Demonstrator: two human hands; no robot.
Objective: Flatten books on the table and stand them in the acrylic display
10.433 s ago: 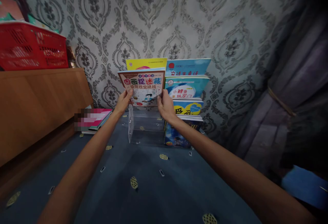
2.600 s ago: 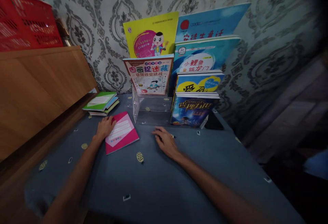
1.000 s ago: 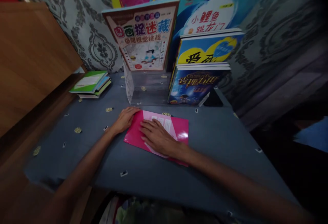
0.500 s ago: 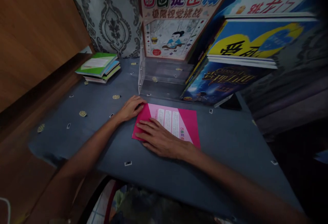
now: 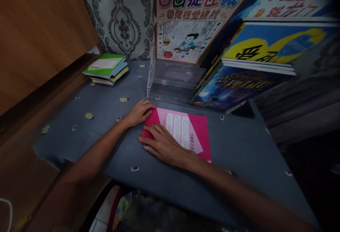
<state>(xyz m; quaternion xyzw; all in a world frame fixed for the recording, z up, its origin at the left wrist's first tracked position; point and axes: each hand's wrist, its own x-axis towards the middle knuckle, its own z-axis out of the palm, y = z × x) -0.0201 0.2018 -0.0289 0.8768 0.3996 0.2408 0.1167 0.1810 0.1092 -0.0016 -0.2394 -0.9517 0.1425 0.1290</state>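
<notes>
A thin pink book (image 5: 200,129) lies flat on the blue cloth, its light pink panel printed with white text blocks. At its upper left corner is my left hand (image 5: 140,112), fingers bent together and closed at the edge; the fingertips are partly hidden. Over the lower left part of the cover rests my right hand (image 5: 164,145), palm down. Its fingers are apart and reach to the book's left edge, covering part of the print.
Behind the book stands a clear plastic rack (image 5: 170,92) holding several upright books (image 5: 239,87). A small pile of books (image 5: 105,67) lies at the back left. The patterned cloth (image 5: 87,143) covers the table, beside a wooden panel (image 5: 45,30) and a grey patterned curtain (image 5: 123,23).
The whole view has shifted slightly, so the scene sits further right. My right hand has slid a little down and left across the book, uncovering more print.
</notes>
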